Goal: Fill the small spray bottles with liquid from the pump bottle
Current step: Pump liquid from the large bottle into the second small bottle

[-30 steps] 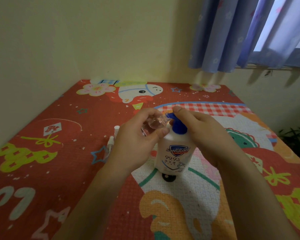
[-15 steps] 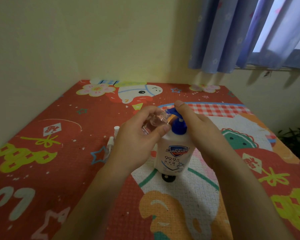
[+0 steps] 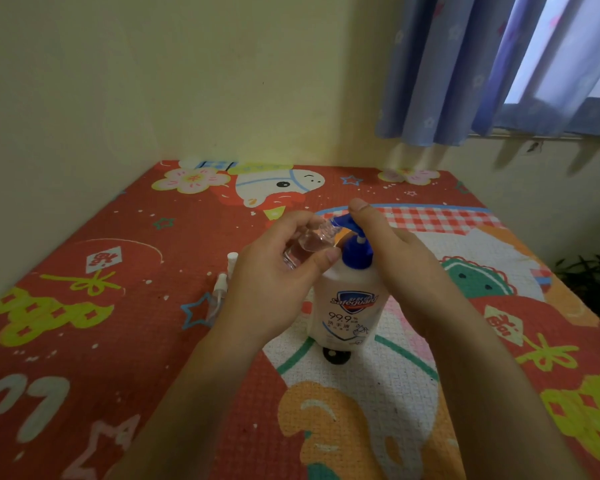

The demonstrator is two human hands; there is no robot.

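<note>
We cannot make out how full the small spray bottle [image 3: 309,244] is: it is clear, part-covered by fingers, and only a little liquid glints inside it. Its open neck meets the tip of the blue pump spout [image 3: 342,222], but whether anything is flowing there is too small and blurred to tell. Behind the left hand [image 3: 278,282], two more small clear bottles [image 3: 222,289] with white spray tops show only in part on the bench [image 3: 84,341]; the wrist hides the rest of them, so we cannot say how they lie. A dark round spot [image 3: 336,355] sits just in front of the pump bottle's base, and we cannot tell whether it is an object or part of the printed cover. At the far right edge some dark green leaves [image 3: 596,282] are cut off by the frame.

The left grip is closed round the small spray bottle, thumb on the near side and fingers curled over the far side, holding it tilted with its mouth up toward the spout. The right hand [image 3: 399,258] lies over the pump head from the right with fingers fairly straight, one fingertip [image 3: 359,205] resting on top of the spout, nothing clasped. The white pump bottle [image 3: 349,306] stands upright on the bench between the two wrists, its label facing us.
</note>
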